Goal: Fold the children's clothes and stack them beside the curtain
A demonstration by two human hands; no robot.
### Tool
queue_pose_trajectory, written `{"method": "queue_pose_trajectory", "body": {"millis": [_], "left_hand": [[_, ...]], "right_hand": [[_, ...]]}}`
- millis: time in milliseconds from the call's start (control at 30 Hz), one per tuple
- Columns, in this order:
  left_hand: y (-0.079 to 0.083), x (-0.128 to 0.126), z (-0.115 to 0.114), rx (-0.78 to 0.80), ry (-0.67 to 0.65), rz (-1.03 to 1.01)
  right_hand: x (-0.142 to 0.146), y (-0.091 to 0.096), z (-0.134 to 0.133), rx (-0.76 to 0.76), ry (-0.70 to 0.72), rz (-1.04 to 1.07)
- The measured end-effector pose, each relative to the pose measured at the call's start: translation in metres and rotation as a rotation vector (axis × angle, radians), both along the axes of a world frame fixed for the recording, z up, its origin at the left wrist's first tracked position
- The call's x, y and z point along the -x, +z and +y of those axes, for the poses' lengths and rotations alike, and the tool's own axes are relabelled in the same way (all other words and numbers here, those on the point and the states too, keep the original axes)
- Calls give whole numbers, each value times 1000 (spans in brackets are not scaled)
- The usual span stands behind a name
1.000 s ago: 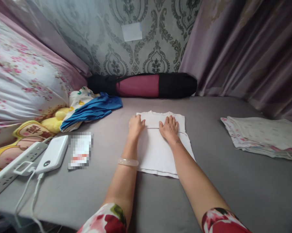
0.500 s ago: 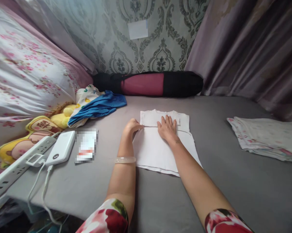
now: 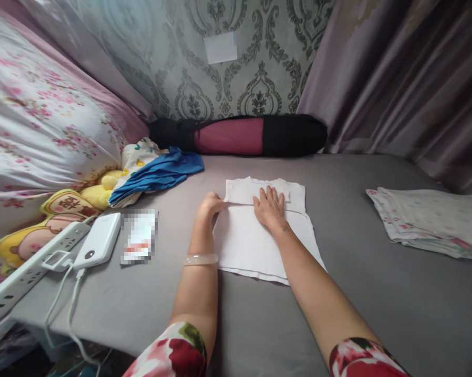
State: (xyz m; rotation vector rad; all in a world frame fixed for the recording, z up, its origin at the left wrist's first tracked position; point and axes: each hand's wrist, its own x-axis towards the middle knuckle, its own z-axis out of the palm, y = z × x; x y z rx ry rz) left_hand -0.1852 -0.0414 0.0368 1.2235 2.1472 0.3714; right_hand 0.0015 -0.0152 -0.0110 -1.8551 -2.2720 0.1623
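Note:
A white shirt [image 3: 255, 235] lies on the grey bed sheet, its sleeves folded inward across the upper part. My left hand [image 3: 212, 204] is at the shirt's left side, with its fingers pinched together on the edge of the folded sleeve. Flat on the folded strip rests my right hand [image 3: 269, 207], its fingers spread. The cloth under my right palm is hidden. A pale bangle [image 3: 201, 259] circles my left forearm.
A stack of folded cloths [image 3: 436, 222] lies at the right. On the left are a power strip [image 3: 32, 267], a white power bank [image 3: 98, 240], a pixelated packet [image 3: 139, 236], a yellow cushion [image 3: 55, 225] and blue cloth [image 3: 161, 173]. A black-and-maroon long bag [image 3: 228, 136] lies along the wall.
My hands and the shirt keep the same places; only the camera view has shifted very slightly.

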Motion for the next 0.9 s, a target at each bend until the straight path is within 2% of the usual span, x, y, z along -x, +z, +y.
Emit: {"method": "queue_pose_trajectory", "body": {"millis": [167, 433, 567, 633, 733, 800, 900], "left_hand": [[0, 6, -1, 51, -17, 119], [2, 13, -4, 110, -97, 103], [8, 11, -3, 98, -121, 167], [10, 3, -2, 11, -123, 202], [8, -20, 4, -248, -179, 235], [2, -40, 10, -430, -265, 257], [-14, -66, 21, -593, -403, 301]], "right_hand": [[0, 0, 0, 8, 2, -6], [0, 1, 0, 12, 6, -1], [0, 1, 1, 32, 3, -8], [1, 1, 2, 32, 4, -7], [2, 1, 2, 16, -1, 14], [1, 3, 2, 2, 3, 29], [-1, 7, 2, -31, 32, 39]]}}
